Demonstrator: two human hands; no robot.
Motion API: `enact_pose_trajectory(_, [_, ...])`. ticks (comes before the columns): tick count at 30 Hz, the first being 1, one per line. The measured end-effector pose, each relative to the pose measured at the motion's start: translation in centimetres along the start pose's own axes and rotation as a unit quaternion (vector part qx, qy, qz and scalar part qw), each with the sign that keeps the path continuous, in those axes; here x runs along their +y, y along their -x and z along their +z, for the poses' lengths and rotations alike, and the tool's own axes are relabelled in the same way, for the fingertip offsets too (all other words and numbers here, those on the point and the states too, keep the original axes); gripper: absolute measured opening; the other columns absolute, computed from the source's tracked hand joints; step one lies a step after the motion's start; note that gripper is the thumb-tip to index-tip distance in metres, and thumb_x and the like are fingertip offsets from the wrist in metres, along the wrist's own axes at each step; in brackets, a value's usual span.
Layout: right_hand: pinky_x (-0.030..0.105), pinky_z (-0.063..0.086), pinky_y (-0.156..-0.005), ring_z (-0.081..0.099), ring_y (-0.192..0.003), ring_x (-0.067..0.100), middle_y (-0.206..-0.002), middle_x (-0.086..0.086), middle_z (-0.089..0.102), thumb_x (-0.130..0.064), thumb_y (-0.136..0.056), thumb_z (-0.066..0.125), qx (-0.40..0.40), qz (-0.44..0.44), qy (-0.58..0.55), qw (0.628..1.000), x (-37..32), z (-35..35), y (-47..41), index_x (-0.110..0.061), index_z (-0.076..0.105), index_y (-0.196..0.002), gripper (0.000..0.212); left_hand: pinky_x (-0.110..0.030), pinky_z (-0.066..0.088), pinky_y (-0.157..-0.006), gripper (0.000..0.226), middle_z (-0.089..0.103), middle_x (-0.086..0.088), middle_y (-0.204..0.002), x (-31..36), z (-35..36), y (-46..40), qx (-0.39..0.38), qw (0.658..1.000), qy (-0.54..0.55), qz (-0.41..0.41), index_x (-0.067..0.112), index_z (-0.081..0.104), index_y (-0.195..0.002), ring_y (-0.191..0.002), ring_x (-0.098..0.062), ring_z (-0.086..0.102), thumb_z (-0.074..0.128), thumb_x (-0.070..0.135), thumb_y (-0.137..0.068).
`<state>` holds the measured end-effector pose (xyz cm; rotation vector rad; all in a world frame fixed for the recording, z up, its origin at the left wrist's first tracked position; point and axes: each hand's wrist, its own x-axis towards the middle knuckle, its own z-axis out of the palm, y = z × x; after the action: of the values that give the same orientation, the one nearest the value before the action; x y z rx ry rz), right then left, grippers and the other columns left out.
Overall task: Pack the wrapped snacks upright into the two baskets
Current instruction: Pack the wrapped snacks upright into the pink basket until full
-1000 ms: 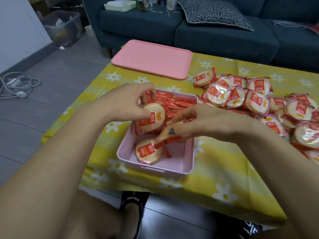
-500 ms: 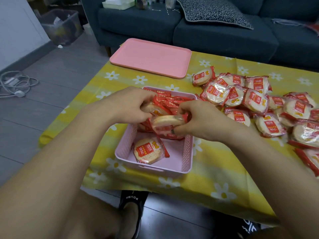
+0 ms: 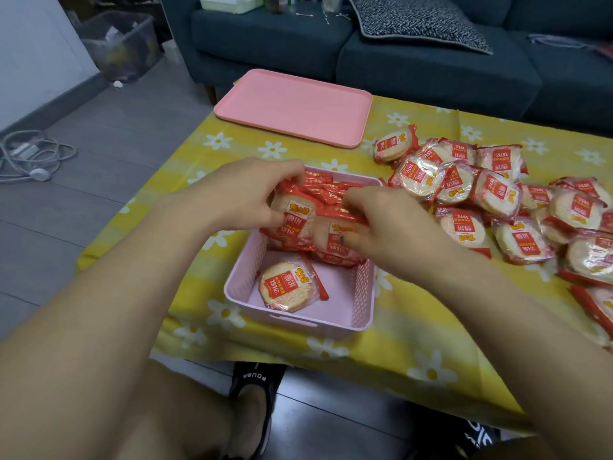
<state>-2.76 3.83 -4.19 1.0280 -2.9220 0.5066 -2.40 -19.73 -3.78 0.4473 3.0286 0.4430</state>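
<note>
A pink plastic basket sits on the yellow flowered tablecloth. Wrapped round rice-cracker snacks in red and clear wrappers stand upright in rows in its far half. My left hand grips the front upright snack on the left. My right hand pinches the upright snack beside it and covers part of it. One more snack lies flat on the basket floor near the front. A loose pile of the same snacks spreads over the table to the right.
A pink tray lies at the table's far edge. Behind it is a dark blue sofa with a patterned cushion. Left of the table are grey floor, a cable bundle and a clear bin. My shoes show below the table edge.
Both hands carried their snacks from above the basket's middle back against the upright rows and stood them on edge. The flat snack stayed put.
</note>
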Motion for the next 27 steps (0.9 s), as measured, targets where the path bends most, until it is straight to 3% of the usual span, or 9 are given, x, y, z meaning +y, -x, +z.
enact_pose_trajectory(2, [0.037, 0.043, -0.062, 0.058, -0.087, 0.031, -0.09, 0.002, 0.057, -0.021, -0.078, 0.061, 0.021, -0.017, 0.067, 0.997, -0.1, 1.0, 0.0, -0.019, 0.048, -0.092, 0.018, -0.04, 0.05, -0.068, 0.041, 0.052, 0.011, -0.079, 0.4, -0.2, -0.2, -0.021, 0.998, -0.052, 0.002, 0.033, 0.044, -0.097, -0.078, -0.022, 0.052, 0.076, 0.025, -0.073])
enact_pose_trajectory(5, [0.035, 0.028, -0.063, 0.058, -0.089, 0.035, -0.093, 0.009, 0.063, -0.022, -0.078, 0.063, 0.041, -0.036, 0.165, 0.985, 0.2, 2.3, 0.1, -0.014, 0.052, -0.096, 0.023, -0.035, 0.045, -0.069, 0.035, 0.058, 0.003, -0.093, 1.3, 0.0, -0.4, -0.056, 0.988, -0.141, -0.003, 0.031, 0.042, -0.091, -0.088, -0.027, 0.057, 0.073, 0.031, -0.074])
enact_pose_trajectory(9, [0.039, 0.039, -0.063, 0.057, -0.08, 0.036, -0.085, 0.013, 0.06, -0.023, -0.066, 0.074, 0.068, -0.016, 0.205, 0.976, 0.2, 3.6, 0.1, -0.01, 0.058, -0.087, 0.03, -0.033, 0.037, -0.073, 0.033, 0.057, -0.002, -0.112, 2.2, 0.8, -0.1, -0.058, 0.97, -0.236, -0.023, 0.024, 0.061, -0.104, -0.104, -0.027, 0.057, 0.072, 0.036, -0.075])
enact_pose_trajectory(12, [0.04, 0.041, -0.064, 0.056, -0.077, 0.036, -0.084, 0.015, 0.057, -0.02, -0.059, 0.077, 0.066, 0.008, 0.225, 0.972, 0.0, 3.9, -0.2, -0.008, 0.057, -0.083, 0.033, -0.037, 0.038, -0.091, 0.049, 0.053, -0.005, -0.124, 3.0, 1.9, -0.3, -0.045, 0.946, -0.319, -0.025, 0.018, 0.058, -0.121, -0.119, -0.026, 0.048, 0.07, 0.036, -0.077])
enact_pose_trajectory(15, [0.041, 0.039, -0.065, 0.056, -0.077, 0.036, -0.085, 0.016, 0.057, -0.017, -0.059, 0.075, 0.063, 0.022, 0.24, 0.968, -0.4, 3.9, -0.3, -0.009, 0.056, -0.087, 0.035, -0.038, 0.036, -0.1, 0.082, 0.042, -0.009, -0.138, 2.9, 3.0, -0.6, -0.019, 0.947, -0.32, -0.029, 0.015, 0.034, -0.136, -0.127, -0.029, 0.04, 0.076, 0.039, -0.069])
enact_pose_trajectory(17, [0.042, 0.039, -0.069, 0.055, -0.081, 0.037, -0.089, 0.016, 0.057, -0.012, -0.06, 0.07, 0.069, 0.02, 0.238, 0.969, -0.7, 3.8, -0.2, -0.009, 0.054, -0.092, 0.036, -0.045, 0.029, -0.113, 0.114, 0.029, -0.011, -0.151, 2.3, 3.6, -0.8, -0.017, 0.956, -0.291, -0.033, 0.017, 0.015, -0.15, -0.138, -0.032, 0.031, 0.079, 0.053, -0.063])
enact_pose_trajectory(20, [0.049, 0.041, -0.09, 0.052, -0.103, 0.04, -0.111, 0.02, 0.054, -0.019, -0.065, 0.067, 0.067, 0.025, 0.239, 0.968, -0.7, 4.1, -0.2, -0.008, 0.052, -0.113, 0.051, -0.052, 0.015, -0.123, 0.133, 0.01, -0.011, -0.165, 1.6, 3.8, -1.3, -0.039, 0.968, -0.244, -0.046, 0.024, -0.004, -0.159, -0.152, -0.03, 0.013, 0.078, 0.066, -0.063])
enact_pose_trajectory(23, [0.061, 0.025, -0.114, 0.031, -0.14, 0.044, -0.152, 0.025, 0.032, -0.05, -0.074, 0.066, 0.017, 0.034, 0.232, 0.972, -0.8, 4.0, -0.5, -0.011, 0.028, -0.153, 0.096, -0.053, 0.012, -0.123, 0.137, 0.003, -0.009, -0.168, 1.1, 3.8, -1.7, -0.044, 0.97, -0.237, -0.042, 0.03, -0.009, -0.159, -0.154, -0.029, 0.007, 0.079, 0.07, -0.061])
enact_pose_trajectory(27, [0.061, 0.013, -0.119, 0.005, -0.152, 0.038, -0.165, 0.018, 0.003, -0.071, -0.077, 0.059, -0.043, 0.06, 0.215, 0.974, -0.1, 4.4, -1.2, -0.018, -0.005, -0.159, 0.117, -0.057, 0.016, -0.122, 0.14, -0.004, -0.008, -0.168, 1.2, 4.5, -1.9, -0.049, 0.969, -0.241, -0.039, 0.033, -0.012, -0.157, -0.154, -0.034, 0.001, 0.081, 0.069, -0.059])
